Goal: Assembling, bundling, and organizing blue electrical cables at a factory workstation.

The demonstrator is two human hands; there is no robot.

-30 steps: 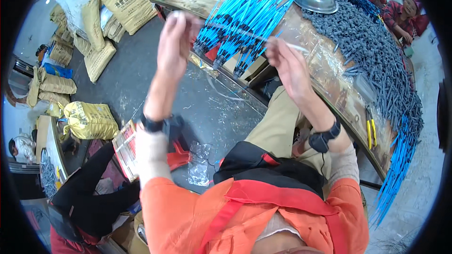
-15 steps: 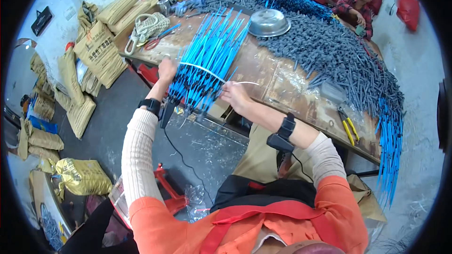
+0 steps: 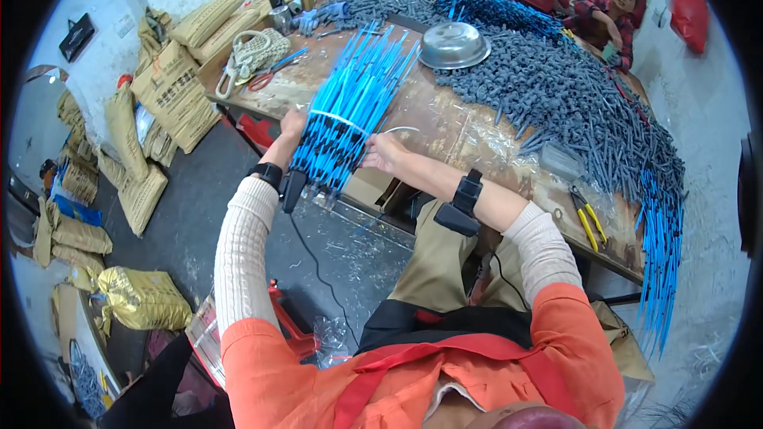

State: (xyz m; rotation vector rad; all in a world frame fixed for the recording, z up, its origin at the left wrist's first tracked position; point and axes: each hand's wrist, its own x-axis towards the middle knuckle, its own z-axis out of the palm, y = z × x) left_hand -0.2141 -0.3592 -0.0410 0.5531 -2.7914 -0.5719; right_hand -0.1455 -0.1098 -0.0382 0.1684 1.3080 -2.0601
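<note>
A bundle of thin blue rods [image 3: 358, 71] with black pieces near its lower end lies at the table's front edge. Around it runs a white cable tie [image 3: 338, 117], whose loose tail curves out on the right. My left hand [image 3: 293, 124] is closed at the bundle's left side, its fingertips partly hidden by the rods. At the right side, my right hand [image 3: 385, 152] pinches the tie close against the bundle; the exact finger contact is small to see.
A metal bowl [image 3: 454, 46] sits beside a large heap of grey plastic parts [image 3: 548, 87]. Yellow-handled pliers [image 3: 588, 218] lie at the right front edge. Coiled rope [image 3: 258, 52] and red-handled scissors [image 3: 262, 81] are at the left. Co-workers sit beyond the table.
Both hands and the bundle's lower end have drawn closer together. My right hand has moved left toward the bundle, and the tie looks tighter. My left hand has shifted slightly right and down.
</note>
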